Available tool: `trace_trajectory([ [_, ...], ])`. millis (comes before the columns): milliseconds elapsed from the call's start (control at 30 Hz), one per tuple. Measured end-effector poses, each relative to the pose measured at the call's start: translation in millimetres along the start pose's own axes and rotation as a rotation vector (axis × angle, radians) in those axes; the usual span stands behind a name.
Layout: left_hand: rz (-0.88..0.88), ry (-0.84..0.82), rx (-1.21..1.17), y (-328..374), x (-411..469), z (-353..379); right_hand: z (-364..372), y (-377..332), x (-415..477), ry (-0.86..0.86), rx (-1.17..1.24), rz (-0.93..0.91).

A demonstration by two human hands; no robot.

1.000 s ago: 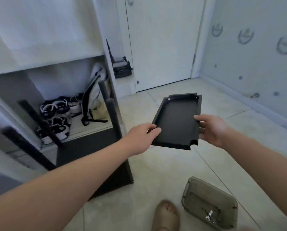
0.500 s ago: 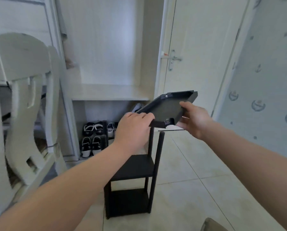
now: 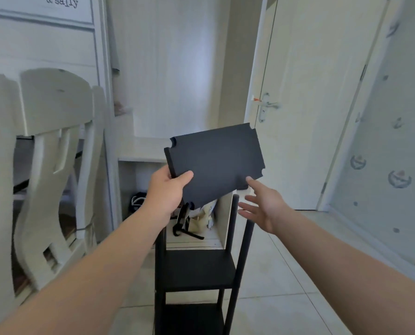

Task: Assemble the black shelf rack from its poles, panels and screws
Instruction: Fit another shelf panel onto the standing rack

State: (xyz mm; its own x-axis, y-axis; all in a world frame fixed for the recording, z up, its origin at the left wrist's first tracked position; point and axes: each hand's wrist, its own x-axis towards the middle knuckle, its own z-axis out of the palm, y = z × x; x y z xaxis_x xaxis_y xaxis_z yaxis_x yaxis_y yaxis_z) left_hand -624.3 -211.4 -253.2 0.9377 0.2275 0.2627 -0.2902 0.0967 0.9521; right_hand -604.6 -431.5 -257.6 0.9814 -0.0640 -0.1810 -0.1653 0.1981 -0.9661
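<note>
Centre frame: the panel (image 3: 216, 163) is up in the air, its smooth flat face turned to the camera and tilted, with the notched corners showing. The left hand (image 3: 168, 189) has it by the lower left corner, thumb pressed across the face and fingers curled behind the edge. The right hand (image 3: 262, 206) sits just below the panel's lower right corner, fingers spread and gripping nothing. Its index fingertip is right at the panel's bottom edge; whether it touches, I cannot tell.

Directly below, in the lower middle of the frame, the rack (image 3: 194, 269) stands upright on the floor (image 3: 286, 274) with two shelves already in. Its poles (image 3: 234, 213) rise bare above the upper shelf, their tops just under the held panel. A white chair (image 3: 52, 141) fills the left of the frame, and a white door (image 3: 298, 68) is at the upper right.

Half a second ago both hands clamped the panel, and it was seen nearly edge-on with its hollow underside showing. Now it has swung to show its flat face, and the right hand has let go and opened out. A second ago the view looked down at the floor, with the panel's rimmed underside up.
</note>
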Motion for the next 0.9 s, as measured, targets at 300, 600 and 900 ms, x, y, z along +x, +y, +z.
trace_trajectory([
  [300,-0.290,-0.120,-0.145,-16,34,-15,-10,14,24,-0.007,0.342,-0.006],
  [600,0.203,0.367,0.362,-39,13,8,-12,24,42,0.197,0.362,-0.083],
  [900,-0.371,-0.065,0.073,-130,-23,49,21,59,59,0.133,0.566,-0.080],
])
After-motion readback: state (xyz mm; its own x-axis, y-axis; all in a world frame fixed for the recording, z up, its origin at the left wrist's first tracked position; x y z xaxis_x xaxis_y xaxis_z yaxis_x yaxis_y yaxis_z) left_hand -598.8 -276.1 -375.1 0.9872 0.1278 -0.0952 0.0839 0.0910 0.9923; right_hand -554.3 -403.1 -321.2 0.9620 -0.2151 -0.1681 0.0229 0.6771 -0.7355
